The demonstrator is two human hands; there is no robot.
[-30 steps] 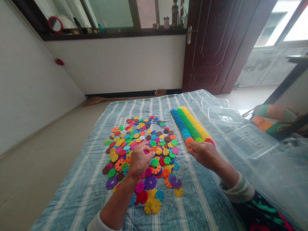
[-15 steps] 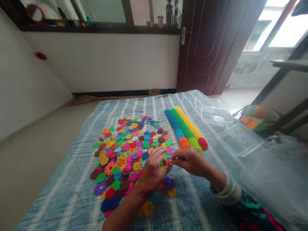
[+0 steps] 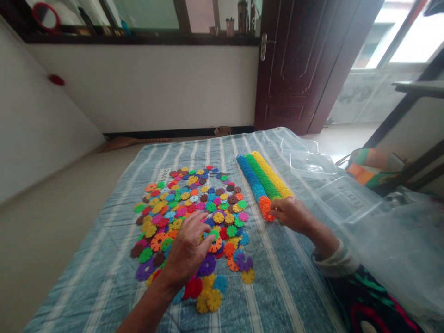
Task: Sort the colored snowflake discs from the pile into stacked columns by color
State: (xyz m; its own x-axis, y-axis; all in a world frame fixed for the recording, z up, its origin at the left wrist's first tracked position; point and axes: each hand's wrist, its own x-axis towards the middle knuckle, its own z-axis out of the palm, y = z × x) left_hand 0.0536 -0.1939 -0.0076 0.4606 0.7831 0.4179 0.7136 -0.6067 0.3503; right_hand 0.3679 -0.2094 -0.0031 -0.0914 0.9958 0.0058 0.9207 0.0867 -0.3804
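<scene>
My left hand [image 3: 189, 245] is over a spread of loose flower-shaped plastic discs [image 3: 182, 211] in many colours. Its fingers and thumb are apart, and a green disc [image 3: 213, 234] shows by the thumb tip. On the right, my right hand [image 3: 293, 213] pinches an orange disc [image 3: 269, 216] at the near end of a blue row of stacked discs [image 3: 251, 178] that ends in orange. Alongside run a green row [image 3: 262, 178] and a yellow row [image 3: 272, 175]. My right hand partly hides the near ends of these rows.
A striped blue-grey cloth [image 3: 114, 226] covers the bed-like surface. Clear plastic boxes [image 3: 312, 165] and a crumpled clear plastic bag [image 3: 398, 249] are at the right. Behind are a brown door [image 3: 291, 69] and a wall ledge [image 3: 149, 40] with small items.
My hands have parted. The right carried the orange disc up and right to the orange end of the row; the left moved left and down over the loose discs.
</scene>
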